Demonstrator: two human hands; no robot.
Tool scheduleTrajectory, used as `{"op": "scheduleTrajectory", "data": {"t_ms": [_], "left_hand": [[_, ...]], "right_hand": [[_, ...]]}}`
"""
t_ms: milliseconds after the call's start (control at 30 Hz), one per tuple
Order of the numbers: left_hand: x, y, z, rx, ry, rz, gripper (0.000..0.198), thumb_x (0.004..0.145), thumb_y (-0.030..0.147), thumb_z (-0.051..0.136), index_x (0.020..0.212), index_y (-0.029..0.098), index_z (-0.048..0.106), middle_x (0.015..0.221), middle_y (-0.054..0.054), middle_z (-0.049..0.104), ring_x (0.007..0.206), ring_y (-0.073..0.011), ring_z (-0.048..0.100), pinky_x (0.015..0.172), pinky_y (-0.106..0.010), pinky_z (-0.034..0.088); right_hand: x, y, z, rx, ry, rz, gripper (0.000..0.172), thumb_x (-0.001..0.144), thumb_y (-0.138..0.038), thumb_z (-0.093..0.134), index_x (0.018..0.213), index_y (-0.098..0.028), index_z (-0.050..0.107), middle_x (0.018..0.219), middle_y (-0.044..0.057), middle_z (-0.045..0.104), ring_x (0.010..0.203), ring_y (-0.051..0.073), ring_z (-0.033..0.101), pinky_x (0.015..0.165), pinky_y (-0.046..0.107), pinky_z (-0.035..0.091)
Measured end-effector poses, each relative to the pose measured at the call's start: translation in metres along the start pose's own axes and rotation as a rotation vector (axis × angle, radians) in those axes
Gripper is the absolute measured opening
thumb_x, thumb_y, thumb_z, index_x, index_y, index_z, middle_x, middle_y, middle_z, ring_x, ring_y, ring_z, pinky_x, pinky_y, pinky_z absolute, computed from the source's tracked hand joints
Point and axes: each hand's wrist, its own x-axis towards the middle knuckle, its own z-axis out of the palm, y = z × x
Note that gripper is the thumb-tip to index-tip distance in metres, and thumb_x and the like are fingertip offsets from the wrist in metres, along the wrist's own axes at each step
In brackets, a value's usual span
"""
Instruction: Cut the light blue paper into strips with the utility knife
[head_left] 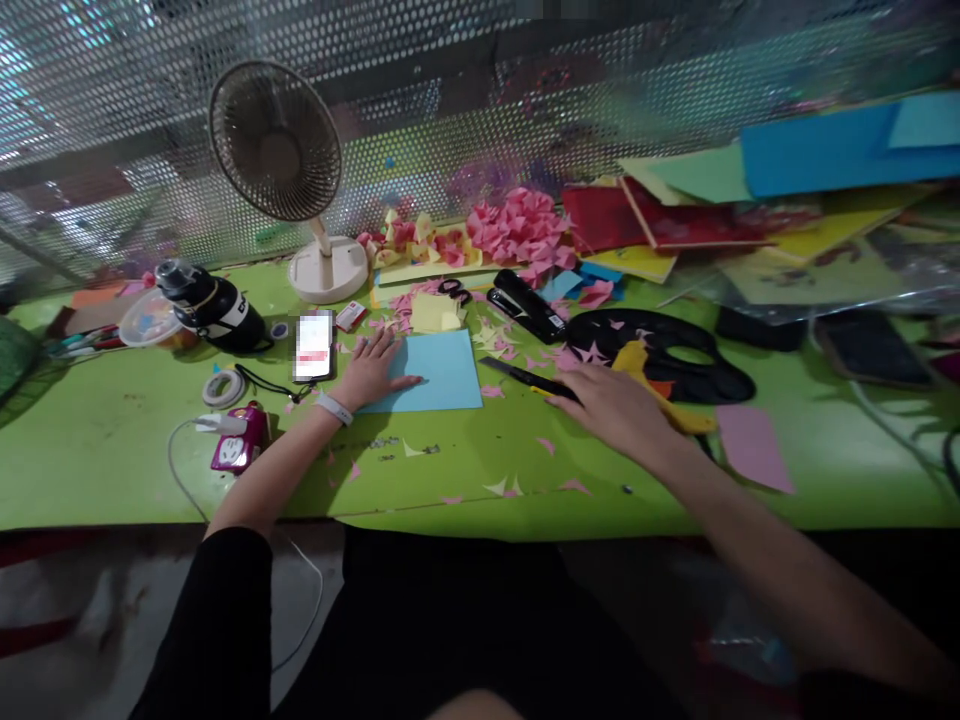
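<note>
A light blue sheet of paper point(446, 375) lies flat on the green table. Spread over its left part is my left hand point(377, 368), fingers apart and palm down. To the right of the sheet, my right hand point(611, 405) is closed around the handle of a utility knife point(529, 380). The knife's dark blade points left, with its tip near the sheet's right edge. Behind the sheet sit a small stack of pale yellow paper point(435, 312) and dark-handled scissors point(454, 291). A black stapler point(527, 306) rests behind the knife.
A fan point(328, 270), a black bottle point(217, 310), a phone point(313, 345), a tape roll point(223, 388) and a purple power adapter point(240, 440) stand left. At the back are folded pink paper pieces point(521, 230). Stacked coloured sheets point(817, 150) and a black palette-shaped item point(720, 375) lie right.
</note>
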Motion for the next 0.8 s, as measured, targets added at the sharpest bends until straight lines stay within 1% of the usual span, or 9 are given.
{"op": "scheduleTrajectory", "data": {"t_ms": [133,233,333,433,533,633,733,800], "left_hand": [[-0.016,0.012,-0.002,0.041,-0.004,-0.026,0.098,0.096,0.085,0.046,0.168,0.019,0.037,0.174,-0.016,0.036,0.163,-0.0366,0.031,0.136,-0.058,0.016],[-0.020,0.017,-0.002,0.043,-0.018,-0.044,0.095,0.098,0.082,0.046,0.169,0.021,0.033,0.177,-0.015,0.028,0.165,-0.0365,0.025,0.136,-0.060,0.015],[-0.020,0.022,-0.003,0.037,-0.038,-0.057,0.092,0.101,0.079,0.044,0.171,0.022,0.029,0.179,-0.012,0.022,0.167,-0.0349,0.019,0.136,-0.060,0.011],[-0.021,0.027,-0.006,0.049,-0.065,-0.075,0.090,0.103,0.076,0.042,0.171,0.020,0.029,0.179,-0.011,0.023,0.168,-0.0325,0.018,0.137,-0.058,0.008],[-0.022,0.032,-0.010,0.067,-0.079,-0.090,0.089,0.103,0.076,0.041,0.170,0.018,0.031,0.178,-0.011,0.026,0.167,-0.0316,0.019,0.137,-0.056,0.008],[-0.023,0.034,-0.011,0.073,-0.090,-0.090,0.088,0.103,0.075,0.042,0.169,0.018,0.034,0.177,-0.012,0.028,0.167,-0.0316,0.021,0.137,-0.056,0.008],[-0.023,0.033,-0.010,0.068,-0.078,-0.083,0.086,0.103,0.075,0.044,0.169,0.021,0.034,0.177,-0.012,0.030,0.167,-0.0318,0.022,0.137,-0.056,0.008],[-0.023,0.031,-0.007,0.048,-0.059,-0.078,0.086,0.103,0.075,0.047,0.169,0.022,0.033,0.176,-0.013,0.031,0.167,-0.0323,0.022,0.137,-0.056,0.008]], "right_hand": [[0.003,-0.003,0.002,0.012,-0.012,-0.006,0.036,0.107,-0.039,0.047,0.116,-0.020,0.076,0.115,0.016,0.075,0.105,0.032,0.073,0.080,0.042,0.060],[0.006,-0.009,0.005,0.046,0.015,0.001,0.035,0.107,-0.040,0.048,0.119,-0.022,0.077,0.117,0.015,0.076,0.110,0.032,0.072,0.079,0.042,0.060],[0.010,-0.016,0.005,0.079,0.053,-0.013,0.038,0.108,-0.040,0.046,0.127,-0.022,0.074,0.120,0.014,0.076,0.115,0.032,0.070,0.083,0.044,0.060],[0.017,-0.022,0.001,0.045,0.104,-0.020,0.038,0.109,-0.038,0.047,0.129,-0.020,0.074,0.117,0.014,0.076,0.111,0.031,0.070,0.083,0.043,0.058],[0.026,-0.027,-0.003,-0.045,0.141,0.008,0.034,0.107,-0.036,0.051,0.121,-0.018,0.076,0.108,0.014,0.076,0.103,0.030,0.069,0.078,0.039,0.055],[0.033,-0.030,-0.005,-0.085,0.152,0.012,0.030,0.106,-0.034,0.054,0.117,-0.017,0.077,0.104,0.014,0.075,0.099,0.029,0.068,0.075,0.036,0.052],[0.036,-0.034,-0.005,-0.074,0.168,-0.002,0.030,0.106,-0.033,0.054,0.120,-0.017,0.076,0.105,0.014,0.075,0.100,0.028,0.068,0.076,0.035,0.052],[0.036,-0.038,-0.008,-0.066,0.180,-0.015,0.031,0.107,-0.031,0.054,0.123,-0.016,0.075,0.106,0.014,0.075,0.101,0.028,0.068,0.079,0.037,0.053]]}}
